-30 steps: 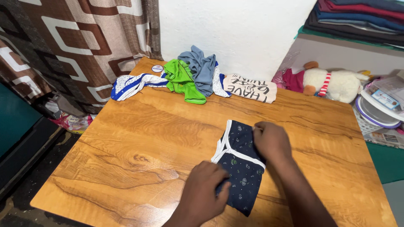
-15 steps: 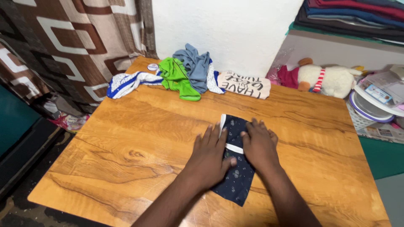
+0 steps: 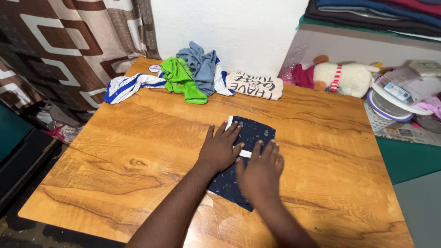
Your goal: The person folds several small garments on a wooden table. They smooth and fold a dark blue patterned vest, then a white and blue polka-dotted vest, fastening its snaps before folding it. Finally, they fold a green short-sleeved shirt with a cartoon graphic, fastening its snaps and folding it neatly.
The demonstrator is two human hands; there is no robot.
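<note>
A small dark blue patterned garment (image 3: 254, 133) with white trim lies folded near the middle of the wooden table (image 3: 138, 151). My left hand (image 3: 220, 148) rests flat on its left side, fingers spread. My right hand (image 3: 260, 172) lies flat on its lower right part, fingers spread. Both palms press the cloth against the table and hold nothing.
A heap of clothes lies along the table's far edge: a white-and-blue piece (image 3: 126, 86), a green one (image 3: 179, 82), a grey-blue one (image 3: 198, 66) and a folded cream shirt (image 3: 249, 86). A plush toy (image 3: 344, 78), a basket (image 3: 386, 120) and stacked clothes (image 3: 376, 16) stand at right. A patterned curtain (image 3: 69, 41) hangs at left.
My left hand came up from the garment's lower edge and now lies flat on its left side. My right hand slid down toward me. The garment looks flatter.
</note>
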